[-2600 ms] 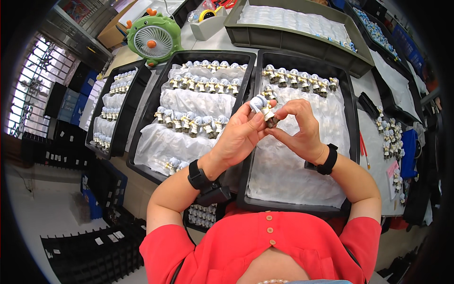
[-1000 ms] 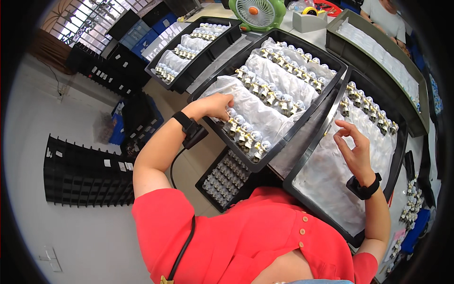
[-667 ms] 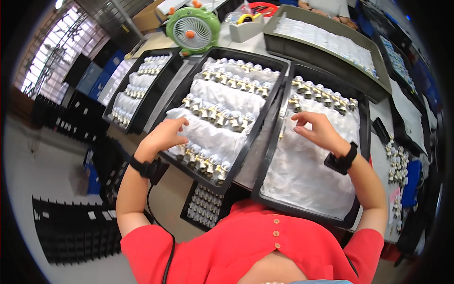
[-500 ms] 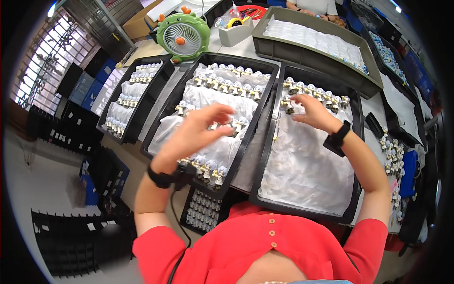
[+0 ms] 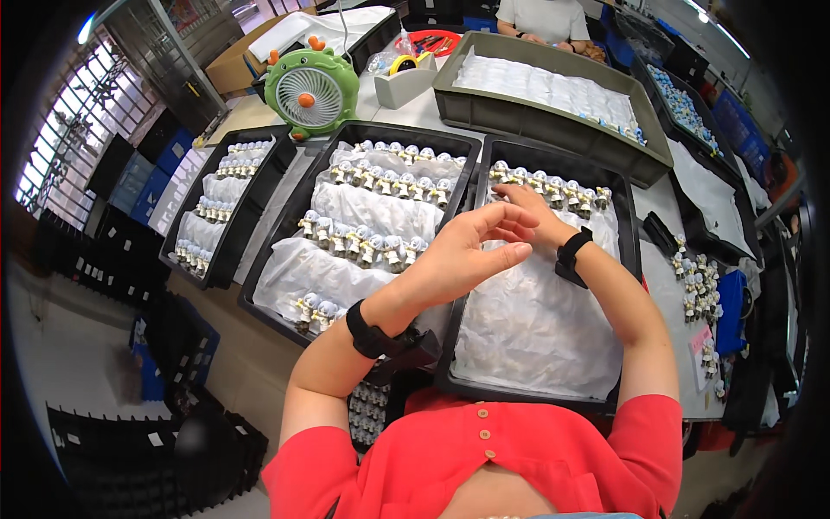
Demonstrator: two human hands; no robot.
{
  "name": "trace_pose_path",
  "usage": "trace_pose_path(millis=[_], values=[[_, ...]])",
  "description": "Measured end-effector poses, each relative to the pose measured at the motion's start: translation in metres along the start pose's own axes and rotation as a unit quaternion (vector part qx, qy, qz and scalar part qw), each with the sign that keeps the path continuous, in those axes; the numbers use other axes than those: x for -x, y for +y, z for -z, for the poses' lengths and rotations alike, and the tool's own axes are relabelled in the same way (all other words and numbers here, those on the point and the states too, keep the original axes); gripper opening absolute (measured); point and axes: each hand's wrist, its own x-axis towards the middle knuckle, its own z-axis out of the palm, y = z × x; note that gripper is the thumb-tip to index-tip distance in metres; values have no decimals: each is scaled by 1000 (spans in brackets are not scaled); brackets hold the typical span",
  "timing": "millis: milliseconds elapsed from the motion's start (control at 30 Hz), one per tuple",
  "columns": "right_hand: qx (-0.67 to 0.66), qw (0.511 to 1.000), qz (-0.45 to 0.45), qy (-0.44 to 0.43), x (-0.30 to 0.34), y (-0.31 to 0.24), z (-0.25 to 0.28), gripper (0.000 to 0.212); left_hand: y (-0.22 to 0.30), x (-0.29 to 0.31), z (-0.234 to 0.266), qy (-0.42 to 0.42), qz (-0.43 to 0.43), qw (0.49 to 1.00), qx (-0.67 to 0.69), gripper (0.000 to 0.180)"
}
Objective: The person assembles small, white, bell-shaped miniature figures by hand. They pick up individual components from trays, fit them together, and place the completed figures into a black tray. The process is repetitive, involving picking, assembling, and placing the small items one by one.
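My left hand (image 5: 486, 244) hovers at the left side of the right-hand black tray (image 5: 461, 350), fingers curved, thumb apart, nothing in it. Behind it my right hand (image 5: 538, 216) reaches into that tray, its fingertips at the left end of the figurines. My left hand hides its thumb and whatever may be between its fingers. Small figurines (image 5: 554, 186) with pale blue heads and white-and-gold bodies stand along the tray's far end. White tissue-like lining (image 5: 536, 329) covers the rest. The middle black tray (image 5: 251, 285) holds similar figurines (image 5: 380, 182) in rows between lining folds.
A narrower black tray (image 5: 226, 251) of figurines stands at left. Beyond the trays are a green fan (image 5: 311, 93), a tape dispenser (image 5: 406, 82) and a large grey-green bin (image 5: 553, 121). Loose figurines (image 5: 699, 290) lie at right. Another person (image 5: 545, 19) sits across the table.
My left hand has left the middle tray and moved right, over the right-hand tray's edge. My right hand stays near the left end of the figurines there. The whole view has shifted slightly.
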Motion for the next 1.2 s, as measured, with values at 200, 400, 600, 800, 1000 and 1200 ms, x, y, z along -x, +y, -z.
trace_pose_path(millis=[200,400,600,800,1000,1200], values=[[-54,998,28,6,6,-15,22,66,-25,1,4,109,-27,992,53,41],[-208,967,97,111,42,-85,51,71,-35,-2,-3,159,-23,980,116,51],[-136,949,187,213,52,-83,28,74,-39,-1,-13,130,-80,980,129,37],[-191,952,139,196,57,-84,26,78,-46,-3,-14,155,-113,970,148,27],[-247,944,112,190,60,-90,31,78,-49,-4,-8,171,-76,971,147,25],[-264,940,112,184,61,-84,25,76,-51,-4,-8,184,-68,971,135,25]])
